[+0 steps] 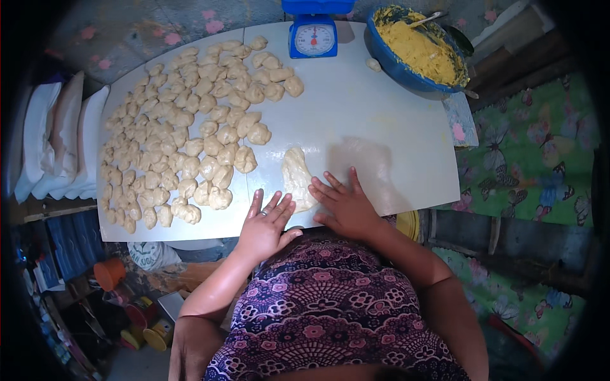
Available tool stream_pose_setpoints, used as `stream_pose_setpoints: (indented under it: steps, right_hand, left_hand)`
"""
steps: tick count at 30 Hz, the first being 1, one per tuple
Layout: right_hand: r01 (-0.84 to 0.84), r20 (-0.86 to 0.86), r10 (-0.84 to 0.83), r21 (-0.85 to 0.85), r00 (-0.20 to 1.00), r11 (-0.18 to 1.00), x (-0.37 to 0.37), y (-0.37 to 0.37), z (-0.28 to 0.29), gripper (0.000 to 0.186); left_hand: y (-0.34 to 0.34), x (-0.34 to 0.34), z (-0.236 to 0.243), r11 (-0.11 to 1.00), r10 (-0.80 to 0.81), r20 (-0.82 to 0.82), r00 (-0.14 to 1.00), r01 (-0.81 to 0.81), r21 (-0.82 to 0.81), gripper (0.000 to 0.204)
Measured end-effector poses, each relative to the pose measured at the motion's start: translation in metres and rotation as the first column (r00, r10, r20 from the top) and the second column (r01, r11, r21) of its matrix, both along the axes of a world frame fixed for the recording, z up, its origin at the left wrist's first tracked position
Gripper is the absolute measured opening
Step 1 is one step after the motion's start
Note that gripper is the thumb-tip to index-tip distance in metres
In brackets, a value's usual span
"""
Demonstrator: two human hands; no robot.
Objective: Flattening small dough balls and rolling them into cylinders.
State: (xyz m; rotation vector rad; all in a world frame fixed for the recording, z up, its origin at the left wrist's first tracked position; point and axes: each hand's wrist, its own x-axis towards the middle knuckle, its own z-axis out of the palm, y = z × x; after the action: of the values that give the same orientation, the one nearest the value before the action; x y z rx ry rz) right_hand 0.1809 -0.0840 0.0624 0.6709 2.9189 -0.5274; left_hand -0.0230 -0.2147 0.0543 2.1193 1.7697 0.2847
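A flattened, elongated piece of pale dough (296, 179) lies on the white table (406, 159) near its front edge. My left hand (272, 219) is at the dough's lower left, fingers stretched out and a ring on one of them. On the other side, my right hand (343, 203) lies with its fingers spread, the fingertips at the dough's right edge. Neither hand grips anything. Many shiny dough pieces (190, 127) cover the left part of the table, most of them close together or touching.
A blue dial scale (313, 39) stands at the table's far edge. Right of it, a blue basin (406, 70) holds yellow filling (416, 51) and a spoon. A small dough bit (373, 64) lies beside the basin. Stacked white sacks (60, 140) stand left of the table.
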Motion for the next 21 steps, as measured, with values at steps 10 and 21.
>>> stream_pose_setpoints:
  steps: [10,21]
  right_hand:
    - [0.124,0.055,-0.127,0.065,0.99,0.99,0.0,0.003,-0.013,0.068]
    - [-0.076,-0.006,0.076,-0.121,0.997,0.99,0.006,0.005,-0.003,0.071]
  left_hand:
    - [0.01,0.01,-0.001,0.993,0.067,0.026,0.997,-0.064,-0.103,0.078]
    - [0.037,0.008,-0.011,0.957,0.29,-0.044,0.956,-0.289,0.035,0.079]
